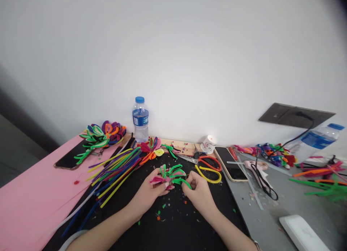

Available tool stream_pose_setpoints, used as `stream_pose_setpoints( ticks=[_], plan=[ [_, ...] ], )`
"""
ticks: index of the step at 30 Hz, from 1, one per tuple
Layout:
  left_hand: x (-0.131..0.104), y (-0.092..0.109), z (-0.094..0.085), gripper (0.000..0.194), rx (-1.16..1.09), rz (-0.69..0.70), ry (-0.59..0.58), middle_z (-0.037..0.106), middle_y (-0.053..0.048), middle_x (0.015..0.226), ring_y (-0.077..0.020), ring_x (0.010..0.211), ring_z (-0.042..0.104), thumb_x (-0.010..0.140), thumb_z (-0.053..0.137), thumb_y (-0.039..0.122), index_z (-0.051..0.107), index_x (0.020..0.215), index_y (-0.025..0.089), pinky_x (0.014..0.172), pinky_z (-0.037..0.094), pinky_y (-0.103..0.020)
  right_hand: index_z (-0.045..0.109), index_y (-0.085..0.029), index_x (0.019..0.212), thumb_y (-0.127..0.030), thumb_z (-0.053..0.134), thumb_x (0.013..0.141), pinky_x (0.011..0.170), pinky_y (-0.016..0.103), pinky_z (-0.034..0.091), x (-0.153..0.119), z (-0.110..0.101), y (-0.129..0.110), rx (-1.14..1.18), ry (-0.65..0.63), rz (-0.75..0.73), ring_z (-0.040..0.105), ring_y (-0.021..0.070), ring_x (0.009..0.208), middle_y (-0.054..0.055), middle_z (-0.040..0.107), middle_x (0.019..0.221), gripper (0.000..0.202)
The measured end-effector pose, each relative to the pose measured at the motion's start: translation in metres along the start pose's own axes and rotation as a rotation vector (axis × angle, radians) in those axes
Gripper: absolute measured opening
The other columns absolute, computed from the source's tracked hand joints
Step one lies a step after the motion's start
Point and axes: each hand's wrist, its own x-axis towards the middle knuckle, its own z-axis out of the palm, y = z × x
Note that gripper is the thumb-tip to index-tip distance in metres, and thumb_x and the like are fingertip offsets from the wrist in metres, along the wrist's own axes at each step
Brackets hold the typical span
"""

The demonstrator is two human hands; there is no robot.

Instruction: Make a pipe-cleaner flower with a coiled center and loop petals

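Observation:
Pink and green pipe cleaners bent into loops form a flower [168, 173] over the black mat. My left hand [154, 186] grips its pink side, thumb on top and fingers underneath. On the other side, my right hand [197, 187] pinches a green pipe-cleaner strip [185, 182] that sticks out from the flower. Its fingertips are curled and partly hidden. Just beyond the hands lie scissors [206, 164] with orange and yellow handles. Left of them is a bundle of loose colored pipe cleaners [116, 171].
A water bottle [140, 120] and a paper cup [208, 144] stand by the wall. Phones lie on both sides, one [72, 156] partly under finished loops [99, 137]. Right, on the grey table, are a corded pink device [260, 175], another bottle [317, 140] and a white case [302, 231].

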Motion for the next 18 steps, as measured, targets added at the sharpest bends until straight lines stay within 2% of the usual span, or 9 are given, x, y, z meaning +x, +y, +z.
stream_pose_setpoints(
  ticks=[4,18],
  plan=[
    [0.0014,-0.0037,-0.0003,0.047,0.020,0.014,0.012,0.068,-0.005,0.101,-0.0223,0.089,0.066,0.068,0.070,0.034,0.052,0.110,0.023,0.080,0.051,-0.034,0.032,-0.023,0.056,-0.017,0.052,0.067,0.044,0.021,0.028,-0.0007,0.0018,-0.0006,-0.020,0.013,0.004,0.037,0.0096,0.045,-0.008,0.036,0.049,0.023],
    [0.0008,-0.0034,0.0021,0.037,0.104,0.059,-0.015,0.066,-0.003,0.097,-0.0201,0.085,0.065,0.073,0.065,0.029,0.052,0.107,0.023,0.073,0.052,-0.030,0.029,-0.023,0.057,-0.016,0.050,0.067,0.044,0.021,0.025,-0.0009,0.0044,0.0020,-0.073,0.007,-0.011,0.032,0.0093,0.045,-0.008,0.031,0.050,0.024]
  ],
)
